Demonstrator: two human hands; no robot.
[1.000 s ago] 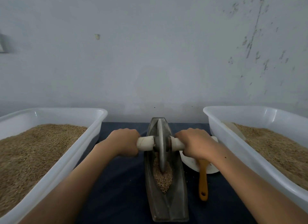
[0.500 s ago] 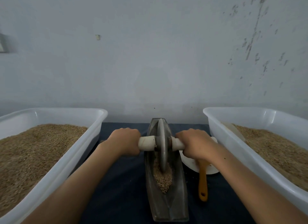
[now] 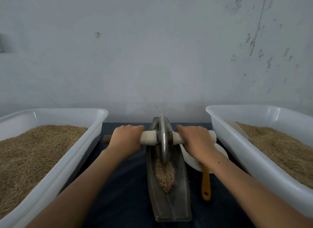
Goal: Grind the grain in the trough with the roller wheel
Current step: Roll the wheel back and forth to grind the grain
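A narrow, boat-shaped metal trough [image 3: 179, 193] lies lengthwise on the dark cloth in front of me. Brown grain [image 3: 165, 175] fills its groove in the middle. A thin metal roller wheel [image 3: 164, 139] stands upright in the groove, toward the far half of the trough, its lower edge in the grain. A pale axle handle [image 3: 148, 137] runs through the wheel on both sides. My left hand [image 3: 126, 139] grips the left part of the handle. My right hand [image 3: 197, 139] grips the right part.
Two white plastic tubs of brown grain flank the trough, the left tub [image 3: 79, 153] and the right tub [image 3: 237, 143]. A white plate [image 3: 191, 158] and an orange-handled tool [image 3: 205, 185] lie right of the trough. A grey wall stands close behind.
The wheel and both hands have shifted slightly away from me along the trough; the grips are the same.
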